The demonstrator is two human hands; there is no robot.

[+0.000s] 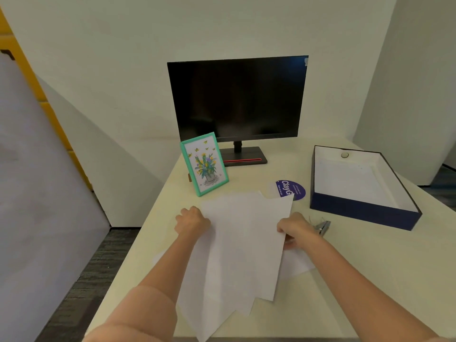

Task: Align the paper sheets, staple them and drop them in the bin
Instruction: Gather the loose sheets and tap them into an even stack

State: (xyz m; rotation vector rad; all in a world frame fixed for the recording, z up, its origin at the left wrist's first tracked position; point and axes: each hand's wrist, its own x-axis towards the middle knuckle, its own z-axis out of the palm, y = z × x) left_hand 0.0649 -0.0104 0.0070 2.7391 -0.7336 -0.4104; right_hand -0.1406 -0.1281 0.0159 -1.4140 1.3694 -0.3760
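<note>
The white paper sheets (241,243), fanned out of line with corners jutting at both ends, are held by their side edges between the left hand (191,222) and right hand (294,229), with a metallic stapler (322,227) just beyond the right grip and the open navy, white-lined bin (365,209) farther right.

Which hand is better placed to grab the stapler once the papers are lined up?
Probably the right hand: the stapler lies on the table just beyond it. The left hand grips the paper sheets at their opposite edge, away from the stapler.
</note>
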